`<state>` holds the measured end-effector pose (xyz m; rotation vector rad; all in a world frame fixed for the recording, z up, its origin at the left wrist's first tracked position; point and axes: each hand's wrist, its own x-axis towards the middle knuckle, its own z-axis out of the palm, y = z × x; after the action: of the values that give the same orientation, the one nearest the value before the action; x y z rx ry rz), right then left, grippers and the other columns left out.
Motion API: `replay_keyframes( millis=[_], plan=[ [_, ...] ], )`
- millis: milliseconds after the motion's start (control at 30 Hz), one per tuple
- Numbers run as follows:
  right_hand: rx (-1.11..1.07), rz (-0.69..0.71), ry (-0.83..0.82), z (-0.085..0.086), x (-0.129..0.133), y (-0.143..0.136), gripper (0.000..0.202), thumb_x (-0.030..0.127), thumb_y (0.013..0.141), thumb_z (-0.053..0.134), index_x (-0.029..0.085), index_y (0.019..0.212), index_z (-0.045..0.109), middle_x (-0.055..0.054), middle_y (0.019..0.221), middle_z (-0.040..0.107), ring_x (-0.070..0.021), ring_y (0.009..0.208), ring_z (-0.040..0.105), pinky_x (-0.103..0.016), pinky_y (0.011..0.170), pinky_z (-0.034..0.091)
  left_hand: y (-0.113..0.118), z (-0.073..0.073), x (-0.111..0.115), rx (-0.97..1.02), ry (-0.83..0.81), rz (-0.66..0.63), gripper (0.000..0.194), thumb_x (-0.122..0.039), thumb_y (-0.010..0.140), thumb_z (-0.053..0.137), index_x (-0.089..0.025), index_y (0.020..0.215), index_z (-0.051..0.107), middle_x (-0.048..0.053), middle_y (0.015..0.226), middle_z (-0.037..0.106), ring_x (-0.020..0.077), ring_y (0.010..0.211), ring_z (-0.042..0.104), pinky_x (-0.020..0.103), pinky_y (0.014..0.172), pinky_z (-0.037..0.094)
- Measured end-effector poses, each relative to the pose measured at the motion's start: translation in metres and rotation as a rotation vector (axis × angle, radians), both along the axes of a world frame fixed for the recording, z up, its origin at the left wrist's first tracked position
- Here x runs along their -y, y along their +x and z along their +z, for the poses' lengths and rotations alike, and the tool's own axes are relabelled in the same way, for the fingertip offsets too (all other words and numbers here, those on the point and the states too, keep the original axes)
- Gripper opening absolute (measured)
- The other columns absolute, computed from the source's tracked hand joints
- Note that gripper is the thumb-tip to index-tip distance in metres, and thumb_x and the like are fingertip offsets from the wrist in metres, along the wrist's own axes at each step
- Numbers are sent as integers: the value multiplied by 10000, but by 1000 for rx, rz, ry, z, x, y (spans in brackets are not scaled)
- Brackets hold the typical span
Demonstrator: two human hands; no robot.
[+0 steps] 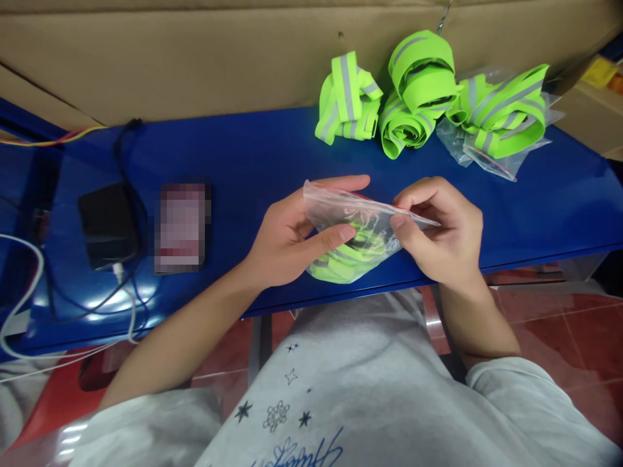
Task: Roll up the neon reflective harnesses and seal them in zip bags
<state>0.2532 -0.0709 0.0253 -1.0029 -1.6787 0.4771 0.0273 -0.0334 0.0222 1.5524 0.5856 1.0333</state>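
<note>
A clear plastic bag (384, 224) with a red line along its top edge is held over the front edge of the blue table. Inside it lies a coiled neon-green strap (343, 263) with grey stripes. My left hand (296, 237) holds the bag from the left, thumb on the front and fingers behind. With thumb and index finger, my right hand (440, 227) pinches the bag's top edge near its right end. Beyond my hands are a folded green strap (348, 97), stacked green coils (421, 74) and a green strap bundle (511, 110) on clear plastic.
Cardboard (195, 58) stands along the back of the blue table (243, 155). On the left are a pixelated rectangular object (181, 227), a black box-like device (108, 226) and several cables. A red seat (63, 395) is at the lower left.
</note>
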Motion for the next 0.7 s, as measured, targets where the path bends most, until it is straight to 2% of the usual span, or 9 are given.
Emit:
replay_keyframes(
  millis=[200,400,500,700],
  plan=[
    [3,-3,-15,2,2,-1,127,275,977,692,236,881,619,1,798,624,-125,673,583,-272,553,492,-1,1,1,-15,37,-27,436,-271,944,775,-257,1373,698,45,1269,778,183,1056,777,261,887,664],
    [14,20,-19,2,4,0,130,327,980,683,244,899,623,-10,808,636,-141,686,575,-299,581,498,-3,4,3,-53,60,-30,437,-293,961,754,-313,1393,687,30,1289,776,214,1090,779,346,946,687],
    [4,5,-61,3,7,-1,133,324,969,692,242,887,626,-6,805,632,-138,687,565,-295,577,490,-3,6,4,-65,64,-46,442,-264,958,758,-345,1387,692,12,1320,765,211,1122,773,344,971,684],
    [7,-1,-34,6,10,-3,117,283,953,698,238,880,619,8,787,629,-127,671,558,-290,595,483,-4,4,5,-53,56,-50,416,-292,949,768,-326,1359,708,21,1349,749,262,1170,760,422,1008,680]
  ],
)
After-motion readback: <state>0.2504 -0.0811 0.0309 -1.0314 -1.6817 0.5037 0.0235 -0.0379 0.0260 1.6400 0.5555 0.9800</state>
